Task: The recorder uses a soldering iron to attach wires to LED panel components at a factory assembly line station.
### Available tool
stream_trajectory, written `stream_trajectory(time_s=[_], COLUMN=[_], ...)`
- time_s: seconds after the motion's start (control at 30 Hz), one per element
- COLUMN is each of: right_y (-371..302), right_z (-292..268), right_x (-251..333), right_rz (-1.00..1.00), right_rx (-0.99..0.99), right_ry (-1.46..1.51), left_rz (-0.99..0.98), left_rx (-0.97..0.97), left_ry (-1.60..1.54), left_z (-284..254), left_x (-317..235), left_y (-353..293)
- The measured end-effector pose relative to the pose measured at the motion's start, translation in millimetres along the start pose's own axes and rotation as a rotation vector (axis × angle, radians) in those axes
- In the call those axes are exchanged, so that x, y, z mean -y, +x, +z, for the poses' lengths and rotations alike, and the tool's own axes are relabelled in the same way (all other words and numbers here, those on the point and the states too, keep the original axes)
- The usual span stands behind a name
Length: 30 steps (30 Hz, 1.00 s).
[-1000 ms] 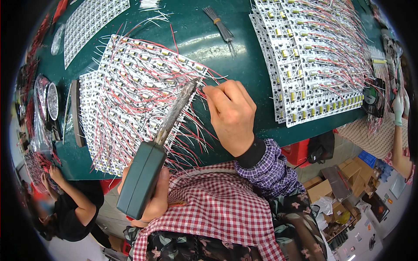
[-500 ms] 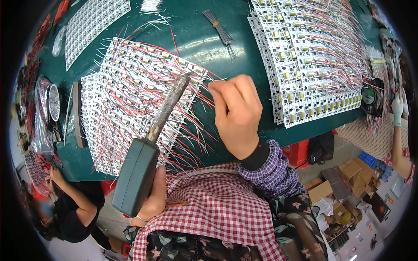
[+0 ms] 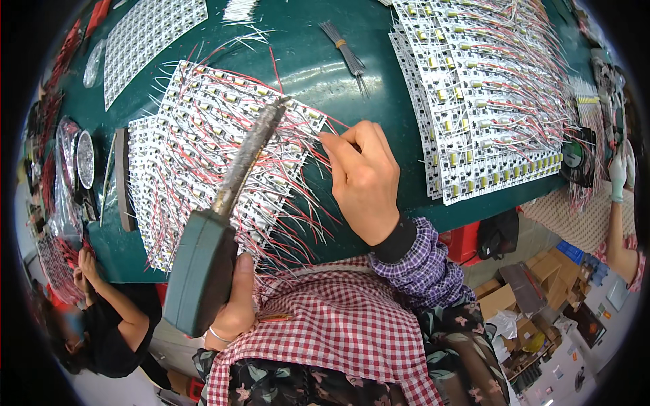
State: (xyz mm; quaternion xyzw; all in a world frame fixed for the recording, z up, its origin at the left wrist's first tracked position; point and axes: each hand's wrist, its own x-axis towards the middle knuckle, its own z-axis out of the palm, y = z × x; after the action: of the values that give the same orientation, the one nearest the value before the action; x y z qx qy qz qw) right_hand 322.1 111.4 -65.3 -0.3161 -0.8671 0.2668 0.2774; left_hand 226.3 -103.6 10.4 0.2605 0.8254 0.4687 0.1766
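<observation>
My left hand (image 3: pixel 236 298) grips the dark green handle of a soldering iron (image 3: pixel 203 260), its thumb along the near side. The iron's grey metal barrel slants up and right over a white circuit board panel (image 3: pixel 172 88), with the tip above the panel's upper right part. Rows of small yellow components and many red and white wires cover this panel. At its right corner, my right hand (image 3: pixel 369 179) is closed in a pinch at the end of a thin wire (image 3: pixel 334 120). The fingertips are by the panel's edge. The iron hides part of the wires beneath it.
Stacked wired panels (image 3: pixel 467 135) lie at the right of the green table (image 3: pixel 305 34). A banded bundle of grey wires (image 3: pixel 345 51) and loose white wires (image 3: pixel 240 10) lie farther back. A dark bar (image 3: pixel 124 179) stands left of the panel. Co-workers' hands (image 3: pixel 87 271) show at both sides.
The soldering iron has shifted left, its tip moving up and left across the panel. My right hand has moved slightly left and down, still pinched.
</observation>
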Motion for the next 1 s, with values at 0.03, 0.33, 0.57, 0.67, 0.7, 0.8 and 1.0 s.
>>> stream_trajectory(time_s=[0.03, 0.33, 0.57, 0.67, 0.7, 0.8, 1.0], right_y=[0, 0, 17, 17, 16, 13, 9], right_z=[0, -10, -31, -13, -9, -4, 0], right_x=[0, 0, 12, 0, -2, -5, -10], right_rz=[-0.005, 0.0, -0.04, -0.023, -0.023, -0.007, -0.009], right_rx=[0.011, 0.006, -0.109, -0.104, -0.104, -0.084, -0.075], right_ry=[-0.001, 0.017, 0.052, 0.062, 0.072, 0.064, 0.05], left_rz=[-0.085, 0.067, 0.001, 0.035, 0.088, -0.068, -0.004], left_rx=[-0.035, -0.115, -0.14, -0.01, 0.064, 0.076, 0.094], left_ry=[-0.013, -0.121, -0.167, -0.082, -0.017, -0.106, 0.01], left_z=[1, 3, 7, 5, 3, 4, 19], left_x=[-6, 19, 15, 8, 6, -2, 0], left_y=[0, 2, 5, 10, 13, 12, 24])
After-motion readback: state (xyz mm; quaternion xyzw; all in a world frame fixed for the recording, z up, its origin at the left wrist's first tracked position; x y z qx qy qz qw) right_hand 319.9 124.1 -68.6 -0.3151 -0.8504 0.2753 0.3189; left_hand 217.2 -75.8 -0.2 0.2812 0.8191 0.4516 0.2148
